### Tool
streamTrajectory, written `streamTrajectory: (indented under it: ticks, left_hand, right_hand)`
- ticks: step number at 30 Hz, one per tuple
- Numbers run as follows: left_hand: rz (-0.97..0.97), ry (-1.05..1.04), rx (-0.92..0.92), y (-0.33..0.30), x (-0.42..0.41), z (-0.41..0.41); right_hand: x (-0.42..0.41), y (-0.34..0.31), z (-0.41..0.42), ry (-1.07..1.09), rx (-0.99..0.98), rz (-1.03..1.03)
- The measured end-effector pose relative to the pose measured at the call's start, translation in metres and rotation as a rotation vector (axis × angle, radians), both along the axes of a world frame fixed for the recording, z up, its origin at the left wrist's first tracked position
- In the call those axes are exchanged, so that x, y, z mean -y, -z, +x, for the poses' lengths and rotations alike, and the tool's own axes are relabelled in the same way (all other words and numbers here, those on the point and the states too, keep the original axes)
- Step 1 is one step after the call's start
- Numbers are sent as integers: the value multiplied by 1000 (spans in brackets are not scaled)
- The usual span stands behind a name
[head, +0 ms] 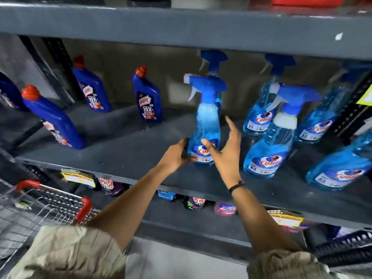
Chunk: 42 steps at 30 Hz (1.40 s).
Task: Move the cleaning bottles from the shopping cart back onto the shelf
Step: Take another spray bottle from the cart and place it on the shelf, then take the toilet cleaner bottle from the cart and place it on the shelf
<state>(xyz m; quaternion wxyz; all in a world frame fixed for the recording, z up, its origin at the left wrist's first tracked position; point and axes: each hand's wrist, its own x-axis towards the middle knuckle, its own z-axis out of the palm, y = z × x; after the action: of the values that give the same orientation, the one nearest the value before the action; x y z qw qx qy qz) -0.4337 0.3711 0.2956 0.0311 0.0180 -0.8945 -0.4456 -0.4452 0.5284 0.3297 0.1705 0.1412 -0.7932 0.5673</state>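
Note:
A light-blue Colin spray bottle (207, 125) stands upright near the front of the grey shelf (124, 158). My left hand (177, 156) touches its base from the left, fingers curled against it. My right hand (227, 150) is open just to the right of the bottle, thumb near the label, fingers spread and apart from it. Several more Colin spray bottles (269, 146) stand to the right. Dark-blue Harpic bottles (148, 97) with red caps stand to the left. The shopping cart (40, 206) is at the lower left; its contents are not visible.
The upper shelf board (181, 23) overhangs the bottles closely. Below, a lower shelf holds pouches (193, 202) and yellow price tags (80, 178). A perforated upright post (350, 109) stands at the right. Bare shelf lies between the Harpic bottles and the spray bottle.

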Motion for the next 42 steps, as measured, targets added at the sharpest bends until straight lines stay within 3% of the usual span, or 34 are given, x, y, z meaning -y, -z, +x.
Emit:
streamTrajectory:
  ticks: [3,6,10,16,20,22,25,28,31,34,38,42]
  left_hand:
    - [115,-177,-132,3,17,15]
    - [282,-501,-297,7,51,41]
    - [136,-740,-448,19,111,102]
    - [33,-1184,-331,70,227,251]
    - [131,-1596,-120,123,292,367]
    - [242,-1718,147,163,308,423]
    - [464,-1722,522,239,315,490]
    - [753,-1774,663,297,315,522]
    - [1006,-1823,650,326,317,525]
    - [1318,-1853,513,345,321,522]
    - [1320,-1931,486,367,326,515]
    - [1435,-1837,503,353,328,519]
  right_hand:
    - [11,2,30,136,-289,28]
    - [46,5,49,-115,-353,90]
    - [120,9,68,-438,4,62]
    - [270,57,116,-752,466,93]
    - [366,107,175,-980,697,231]
    - [413,143,213,-1089,848,371]
    - [465,211,273,-1227,1085,610]
    - [492,275,334,-1296,1153,896]
    - [506,337,380,-1342,1106,1076]
    - [510,383,405,-1379,1087,1219]
    - [506,406,423,-1475,1094,1218]
    - [503,414,411,-1349,1148,1350]
